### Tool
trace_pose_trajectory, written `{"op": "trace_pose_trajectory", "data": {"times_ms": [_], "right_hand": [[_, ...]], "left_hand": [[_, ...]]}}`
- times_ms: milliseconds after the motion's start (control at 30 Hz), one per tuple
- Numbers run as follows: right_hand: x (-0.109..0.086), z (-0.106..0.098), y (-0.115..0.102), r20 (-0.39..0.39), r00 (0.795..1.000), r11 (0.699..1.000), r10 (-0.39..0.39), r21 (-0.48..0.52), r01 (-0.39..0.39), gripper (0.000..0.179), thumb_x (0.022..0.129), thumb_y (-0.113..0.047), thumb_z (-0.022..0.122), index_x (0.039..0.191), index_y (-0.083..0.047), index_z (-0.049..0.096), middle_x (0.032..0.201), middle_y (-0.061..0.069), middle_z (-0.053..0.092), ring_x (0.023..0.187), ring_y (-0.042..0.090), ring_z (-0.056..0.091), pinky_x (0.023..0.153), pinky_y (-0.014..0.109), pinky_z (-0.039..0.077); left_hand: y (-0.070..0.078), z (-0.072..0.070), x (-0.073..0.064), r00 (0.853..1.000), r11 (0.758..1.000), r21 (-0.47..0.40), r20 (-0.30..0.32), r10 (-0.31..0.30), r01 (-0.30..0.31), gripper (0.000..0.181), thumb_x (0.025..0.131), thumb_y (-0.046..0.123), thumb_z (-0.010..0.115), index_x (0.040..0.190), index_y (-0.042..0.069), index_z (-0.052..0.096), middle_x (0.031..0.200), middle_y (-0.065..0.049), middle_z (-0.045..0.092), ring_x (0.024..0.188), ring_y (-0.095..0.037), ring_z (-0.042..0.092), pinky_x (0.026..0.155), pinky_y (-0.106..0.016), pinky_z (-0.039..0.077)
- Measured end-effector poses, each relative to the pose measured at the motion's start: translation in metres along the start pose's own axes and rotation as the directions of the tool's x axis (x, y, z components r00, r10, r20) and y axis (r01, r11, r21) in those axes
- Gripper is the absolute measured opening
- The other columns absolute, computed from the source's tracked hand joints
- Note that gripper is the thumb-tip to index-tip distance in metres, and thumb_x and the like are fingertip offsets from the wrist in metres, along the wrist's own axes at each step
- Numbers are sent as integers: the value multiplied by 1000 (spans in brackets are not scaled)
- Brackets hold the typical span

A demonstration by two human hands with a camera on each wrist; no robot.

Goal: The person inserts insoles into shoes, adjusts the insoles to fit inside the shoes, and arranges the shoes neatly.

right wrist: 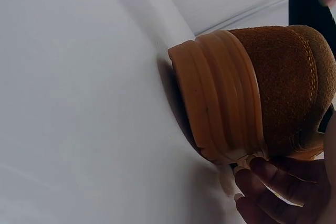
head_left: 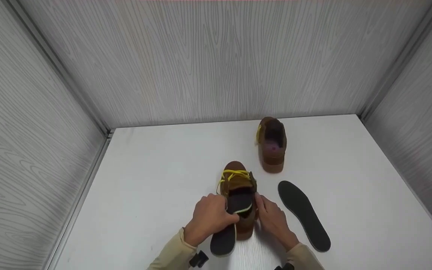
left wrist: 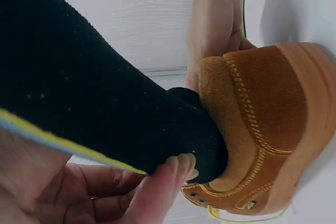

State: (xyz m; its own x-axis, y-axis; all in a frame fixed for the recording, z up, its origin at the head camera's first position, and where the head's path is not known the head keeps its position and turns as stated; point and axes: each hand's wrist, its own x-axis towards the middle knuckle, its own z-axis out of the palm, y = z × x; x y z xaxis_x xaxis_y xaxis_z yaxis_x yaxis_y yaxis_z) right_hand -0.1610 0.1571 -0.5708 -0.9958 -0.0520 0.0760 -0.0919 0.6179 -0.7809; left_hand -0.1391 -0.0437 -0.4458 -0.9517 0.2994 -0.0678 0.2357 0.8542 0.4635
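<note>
A brown suede shoe (head_left: 245, 225) with yellow laces stands on the table, toe pointing away from me. My left hand (head_left: 211, 214) pinches a black insole (head_left: 222, 242) by its edge, thumb on top. The insole's front part goes down into the shoe's opening, while its heel end sticks out over the shoe's back. In the left wrist view the insole (left wrist: 105, 82) shows a yellow and blue edge. My right hand (head_left: 273, 217) holds the right side of the shoe, and in the right wrist view its fingertips grip the shoe near the sole (right wrist: 226, 98).
Behind, a second brown shoe (head_left: 272, 159) with yellow laces stands near the back wall (head_left: 216, 60). Another dark insole (head_left: 306, 213) lies flat on the white table (head_left: 156, 168), right of my right hand. Grey panels rise at the left and right.
</note>
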Motion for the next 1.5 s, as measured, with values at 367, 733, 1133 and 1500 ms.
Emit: {"op": "trace_pose_trajectory", "data": {"times_ms": [367, 733, 1133, 1500], "right_hand": [[-4, -1, 0, 16, 999, 998, 43, 45, -44, 49, 102, -50, 28, 86, -19, 62, 72, -9, 60, 66, 10, 57, 66, 38, 44], [-4, -2, 1, 26, 999, 998, 39, 47, -40, 50, 102, -49, 26, 89, -15, 61, 72, -7, 60, 65, 10, 58, 63, 37, 44], [-5, 1, 1, 22, 999, 998, 27, 52, -28, 48, 102, -49, 28, 85, -16, 57, 70, -7, 59, 63, 9, 58, 60, 35, 43], [-6, 1, -1, 31, 999, 999, 25, 23, -26, 46, 101, -50, 30, 88, -19, 61, 70, -8, 56, 64, 10, 54, 62, 35, 42]], "left_hand": [[12, 13, 25, 995, 991, 132, -98, 26, -13, 27, 71, 30, 73, 72, 5, 65, 58, 0, 52, 49, -14, 49, 45, -28, 43], [17, 29, 54, 988, 970, 241, -153, 9, 28, 28, 72, 32, 76, 75, 6, 67, 65, -3, 59, 58, -18, 57, 51, -33, 49], [38, 43, 63, 977, 872, 490, -195, 81, 26, 15, 79, 26, 74, 77, 11, 72, 69, -3, 66, 57, -20, 62, 45, -33, 48], [46, 62, 77, 980, 774, 631, -182, 79, 55, 13, 85, 18, 69, 74, 13, 74, 66, -3, 66, 55, -18, 63, 41, -31, 48]]}}
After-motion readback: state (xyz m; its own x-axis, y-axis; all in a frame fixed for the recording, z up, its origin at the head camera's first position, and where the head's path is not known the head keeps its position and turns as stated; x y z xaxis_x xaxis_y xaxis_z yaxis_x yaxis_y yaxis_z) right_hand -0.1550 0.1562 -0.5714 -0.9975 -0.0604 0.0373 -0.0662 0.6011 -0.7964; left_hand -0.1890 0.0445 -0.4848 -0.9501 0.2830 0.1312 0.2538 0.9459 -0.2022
